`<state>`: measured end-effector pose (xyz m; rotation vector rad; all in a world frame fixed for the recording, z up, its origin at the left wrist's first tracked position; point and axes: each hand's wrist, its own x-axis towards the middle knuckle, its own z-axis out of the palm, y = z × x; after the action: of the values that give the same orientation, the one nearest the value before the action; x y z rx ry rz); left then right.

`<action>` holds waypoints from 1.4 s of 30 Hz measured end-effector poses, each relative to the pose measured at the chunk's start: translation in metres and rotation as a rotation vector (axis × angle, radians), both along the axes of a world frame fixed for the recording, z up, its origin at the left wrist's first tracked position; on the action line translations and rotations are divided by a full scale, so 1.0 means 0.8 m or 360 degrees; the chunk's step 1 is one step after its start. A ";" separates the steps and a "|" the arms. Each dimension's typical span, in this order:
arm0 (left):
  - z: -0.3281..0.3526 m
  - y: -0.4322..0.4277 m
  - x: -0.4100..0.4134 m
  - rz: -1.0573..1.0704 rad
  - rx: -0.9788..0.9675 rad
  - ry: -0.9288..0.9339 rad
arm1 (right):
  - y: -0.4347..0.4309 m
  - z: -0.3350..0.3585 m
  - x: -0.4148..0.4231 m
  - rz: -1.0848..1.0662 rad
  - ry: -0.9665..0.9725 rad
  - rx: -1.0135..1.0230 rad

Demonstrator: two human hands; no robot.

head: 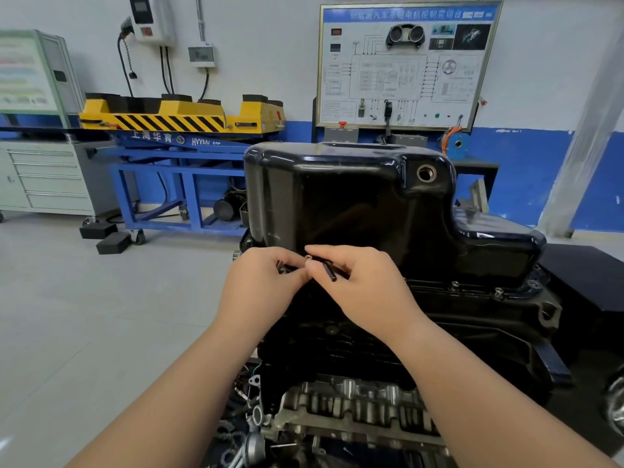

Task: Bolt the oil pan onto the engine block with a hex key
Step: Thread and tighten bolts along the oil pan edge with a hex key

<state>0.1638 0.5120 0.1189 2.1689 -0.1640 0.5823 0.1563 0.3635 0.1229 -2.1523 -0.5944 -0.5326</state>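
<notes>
Pinched in both hands, one black hex key (329, 271) is held at the near flange of the oil pan (354, 197).

Nearest, one upturned engine block (337, 346) is seen, with the one glossy black pan seated on top. Two hands are counted. The left hand (260, 288) is curled round one end of the key, and its shaft is pinched by the right hand (368, 292). One small silvery bolt (308, 257), as it appears, is held at the right hand's fingertips. The bolt is best kept straight on the key tip and started by light finger turns, so that cross-threading is avoided. At least two seated bolt heads (455, 284) are counted on the right flange. Farther off, one yellow striped lift table (182, 113) and one wiring board (405, 62) are placed by the wall.
</notes>
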 end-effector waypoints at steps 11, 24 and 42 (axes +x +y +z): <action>-0.008 -0.004 0.009 0.0110 -0.0247 0.0167 | -0.021 0.031 -0.023 0.0094 -0.0229 0.0389; -0.017 -0.016 0.004 0.0183 -0.0161 0.0112 | -0.020 0.027 -0.016 0.0003 -0.0329 0.0413; -0.018 -0.013 0.004 0.0176 -0.0121 0.0106 | -0.019 0.027 -0.015 -0.0002 -0.0365 0.0367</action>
<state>0.1672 0.5014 0.1048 2.1301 0.0140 0.5689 0.1444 0.3485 0.1445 -1.8881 -0.6233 -0.8153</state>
